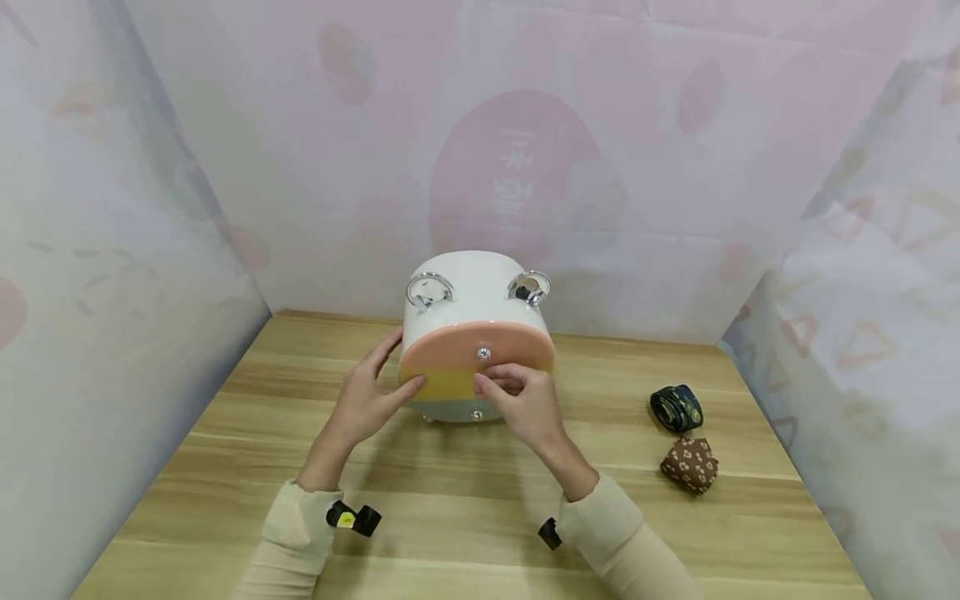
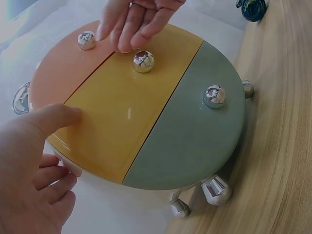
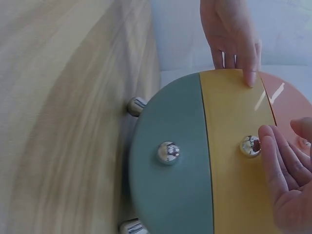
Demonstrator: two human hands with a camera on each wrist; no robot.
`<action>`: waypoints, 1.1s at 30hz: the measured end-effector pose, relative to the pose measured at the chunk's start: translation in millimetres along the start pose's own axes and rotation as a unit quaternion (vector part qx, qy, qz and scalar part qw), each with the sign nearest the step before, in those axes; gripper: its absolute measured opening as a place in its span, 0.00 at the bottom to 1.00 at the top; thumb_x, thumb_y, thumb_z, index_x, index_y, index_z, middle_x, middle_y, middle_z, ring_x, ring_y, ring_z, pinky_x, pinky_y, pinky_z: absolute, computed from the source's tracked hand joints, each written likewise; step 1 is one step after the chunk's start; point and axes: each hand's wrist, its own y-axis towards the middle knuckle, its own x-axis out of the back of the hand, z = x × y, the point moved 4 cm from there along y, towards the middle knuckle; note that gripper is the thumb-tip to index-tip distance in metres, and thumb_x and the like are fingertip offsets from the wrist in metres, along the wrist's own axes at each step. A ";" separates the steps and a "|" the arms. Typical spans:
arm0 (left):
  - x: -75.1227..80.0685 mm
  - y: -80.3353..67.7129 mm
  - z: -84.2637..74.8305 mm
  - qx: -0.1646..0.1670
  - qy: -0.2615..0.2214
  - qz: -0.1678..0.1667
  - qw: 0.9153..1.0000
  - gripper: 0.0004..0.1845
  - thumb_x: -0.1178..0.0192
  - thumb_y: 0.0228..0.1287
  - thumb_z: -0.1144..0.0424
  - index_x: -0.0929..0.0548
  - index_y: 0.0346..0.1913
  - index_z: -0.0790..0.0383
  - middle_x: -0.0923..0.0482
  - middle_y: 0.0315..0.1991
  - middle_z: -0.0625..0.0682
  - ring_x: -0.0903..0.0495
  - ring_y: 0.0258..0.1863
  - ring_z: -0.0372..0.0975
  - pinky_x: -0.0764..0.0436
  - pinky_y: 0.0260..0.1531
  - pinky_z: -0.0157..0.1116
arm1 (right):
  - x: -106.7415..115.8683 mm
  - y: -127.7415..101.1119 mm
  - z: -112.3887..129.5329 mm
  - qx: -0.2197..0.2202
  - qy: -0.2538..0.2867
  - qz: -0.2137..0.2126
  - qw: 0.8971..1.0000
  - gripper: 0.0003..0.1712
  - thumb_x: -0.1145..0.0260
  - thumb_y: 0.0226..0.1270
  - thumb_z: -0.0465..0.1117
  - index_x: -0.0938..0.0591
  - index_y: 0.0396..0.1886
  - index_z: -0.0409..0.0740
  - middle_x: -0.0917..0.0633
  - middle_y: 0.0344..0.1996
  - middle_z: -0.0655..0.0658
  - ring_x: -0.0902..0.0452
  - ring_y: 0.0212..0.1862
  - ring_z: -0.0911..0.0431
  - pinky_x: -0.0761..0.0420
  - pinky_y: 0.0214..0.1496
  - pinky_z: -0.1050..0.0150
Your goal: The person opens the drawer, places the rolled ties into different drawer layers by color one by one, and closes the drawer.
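Note:
A round white box lies on its side on the wooden table. Its round face is split into a pink, a yellow and a green drawer front, each with a chrome knob. My left hand steadies the box's left side, thumb pressing on the yellow front. My right hand reaches its relaxed fingers to the face just beside the yellow drawer's knob, without closing round it. The green knob stands free.
Two rolled ties lie at the right: a dark one and a brown patterned one. Two chrome ring handles sit on the box's upper side, and chrome feet stick out below. Pink-patterned sheets wall in three sides.

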 end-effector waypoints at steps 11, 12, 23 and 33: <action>7.4 4.6 -4.7 0.011 -0.017 -0.010 1.000 0.37 0.33 0.75 0.51 0.33 0.81 0.51 0.35 0.81 0.54 0.38 0.82 0.52 0.35 0.81 0.59 | -1.4 -11.7 -19.0 -0.028 -0.041 0.002 0.999 0.09 0.23 0.69 0.46 0.07 0.42 0.46 0.06 0.35 0.45 0.07 0.38 0.43 0.10 0.36 0.69; 7.7 5.2 -5.3 0.010 -0.020 -0.012 1.000 0.36 0.34 0.76 0.51 0.33 0.81 0.52 0.34 0.81 0.54 0.38 0.82 0.51 0.35 0.82 0.58 | -1.6 -12.2 -19.5 -0.029 -0.046 0.001 0.999 0.09 0.23 0.69 0.46 0.07 0.41 0.47 0.06 0.35 0.46 0.07 0.37 0.44 0.11 0.36 0.69; 4.6 9.0 -7.5 -0.015 -0.047 -0.023 0.999 0.31 0.38 0.79 0.56 0.30 0.79 0.57 0.33 0.80 0.58 0.37 0.82 0.51 0.36 0.82 0.54 | -3.9 -13.9 -30.3 -0.024 -0.105 -0.017 0.994 0.10 0.23 0.69 0.47 0.07 0.41 0.44 0.06 0.34 0.48 0.09 0.34 0.60 0.09 0.37 0.68; 3.3 3.5 -5.5 -0.006 -0.060 -0.026 0.998 0.29 0.37 0.79 0.57 0.29 0.78 0.53 0.32 0.79 0.52 0.36 0.82 0.48 0.36 0.83 0.50 | -11.7 -14.6 -34.9 -0.016 -0.110 -0.022 0.994 0.11 0.23 0.69 0.45 0.07 0.41 0.42 0.06 0.33 0.46 0.09 0.34 0.59 0.09 0.35 0.70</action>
